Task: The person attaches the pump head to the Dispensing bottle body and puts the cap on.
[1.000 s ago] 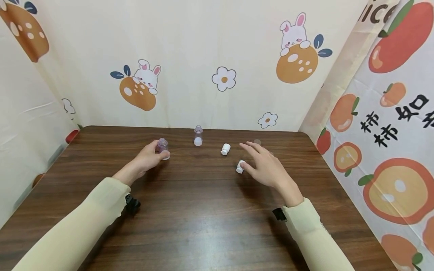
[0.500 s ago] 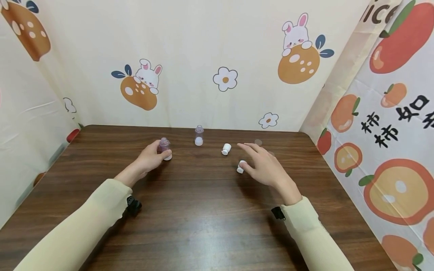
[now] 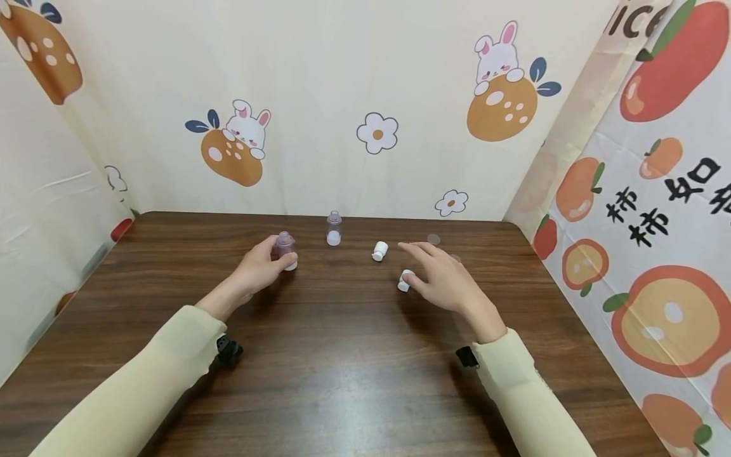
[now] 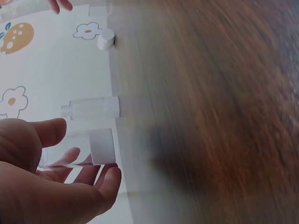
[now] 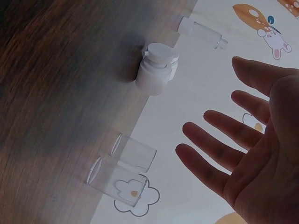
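My left hand [image 3: 258, 270] had carried the small purple-tinted bottle [image 3: 283, 249] a little to the right across the tabletop [image 3: 342, 355] compared with a second before, bringing it nearer the second clear bottle [image 3: 334, 229] that stood farther back. I read that as the bottle being drawn toward the middle, closer to the caps. My left fingers [image 4: 56, 132] were curled round the bottle, thumb on one side and the others behind it. It stood upright near the far middle-left of the tabletop, its long axis vertical, the narrow open neck pointing up and the white base down.

My right hand [image 3: 447, 281] had hardly shifted. It hovered with its fingers [image 5: 219, 154] spread and straight, holding nothing, just beside a white pump cap [image 3: 404, 280] lying on the tabletop. Another white pump cap [image 3: 379, 251] sat a little farther back, and two clear cup-like covers [image 5: 122, 170] stood beyond my right hand.
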`<state>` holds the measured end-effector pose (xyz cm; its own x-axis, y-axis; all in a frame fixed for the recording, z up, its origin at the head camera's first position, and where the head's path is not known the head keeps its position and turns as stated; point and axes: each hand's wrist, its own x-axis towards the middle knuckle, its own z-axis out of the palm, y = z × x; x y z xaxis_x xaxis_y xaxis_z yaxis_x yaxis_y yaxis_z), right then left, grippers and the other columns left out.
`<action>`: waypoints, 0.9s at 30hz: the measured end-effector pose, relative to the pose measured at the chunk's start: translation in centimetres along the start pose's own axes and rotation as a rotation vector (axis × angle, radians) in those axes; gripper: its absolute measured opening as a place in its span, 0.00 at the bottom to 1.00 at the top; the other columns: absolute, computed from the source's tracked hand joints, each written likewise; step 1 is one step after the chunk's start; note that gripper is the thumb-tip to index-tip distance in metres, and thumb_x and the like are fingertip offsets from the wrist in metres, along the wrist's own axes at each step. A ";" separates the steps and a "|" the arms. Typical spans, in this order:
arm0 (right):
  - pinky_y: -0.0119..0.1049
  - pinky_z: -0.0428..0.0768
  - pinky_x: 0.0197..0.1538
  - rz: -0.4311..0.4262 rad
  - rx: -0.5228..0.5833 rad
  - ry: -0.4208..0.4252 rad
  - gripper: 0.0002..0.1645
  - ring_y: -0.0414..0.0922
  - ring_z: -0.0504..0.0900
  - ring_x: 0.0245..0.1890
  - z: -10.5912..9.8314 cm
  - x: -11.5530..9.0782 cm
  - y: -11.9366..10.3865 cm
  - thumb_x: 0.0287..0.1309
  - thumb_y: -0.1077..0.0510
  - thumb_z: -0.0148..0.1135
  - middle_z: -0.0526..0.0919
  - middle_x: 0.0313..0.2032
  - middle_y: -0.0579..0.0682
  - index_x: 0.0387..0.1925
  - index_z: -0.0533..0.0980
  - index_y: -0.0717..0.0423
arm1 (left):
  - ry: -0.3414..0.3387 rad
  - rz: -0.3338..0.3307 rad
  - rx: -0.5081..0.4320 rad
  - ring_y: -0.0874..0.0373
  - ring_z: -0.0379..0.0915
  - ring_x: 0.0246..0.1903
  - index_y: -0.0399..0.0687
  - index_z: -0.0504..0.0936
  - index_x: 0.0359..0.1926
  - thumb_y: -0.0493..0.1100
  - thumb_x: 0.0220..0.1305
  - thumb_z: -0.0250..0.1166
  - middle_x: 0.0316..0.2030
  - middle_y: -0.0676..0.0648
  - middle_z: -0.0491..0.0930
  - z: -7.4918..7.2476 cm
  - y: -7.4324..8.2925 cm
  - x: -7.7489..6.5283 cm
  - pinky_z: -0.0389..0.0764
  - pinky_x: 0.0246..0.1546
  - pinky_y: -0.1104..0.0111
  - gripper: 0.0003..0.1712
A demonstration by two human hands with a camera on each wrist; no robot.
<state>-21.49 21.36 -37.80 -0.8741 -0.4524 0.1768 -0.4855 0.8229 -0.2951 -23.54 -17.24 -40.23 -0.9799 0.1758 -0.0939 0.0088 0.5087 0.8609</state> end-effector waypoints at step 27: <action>0.58 0.82 0.57 -0.061 -0.058 -0.017 0.36 0.56 0.81 0.63 0.1 0.6 -0.2 0.70 0.54 0.69 0.76 0.70 0.52 0.76 0.70 0.47 | 0.001 0.088 0.031 0.42 0.73 0.63 0.42 0.70 0.73 0.49 0.80 0.62 0.62 0.36 0.79 1.4 1.5 -1.2 0.74 0.64 0.47 0.29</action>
<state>-21.91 20.93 -37.73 -0.8433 -0.5077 0.1764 -0.5368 0.8119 -0.2297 -22.05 -15.51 -39.50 -0.9753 0.2202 -0.0179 0.1011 0.5168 0.8501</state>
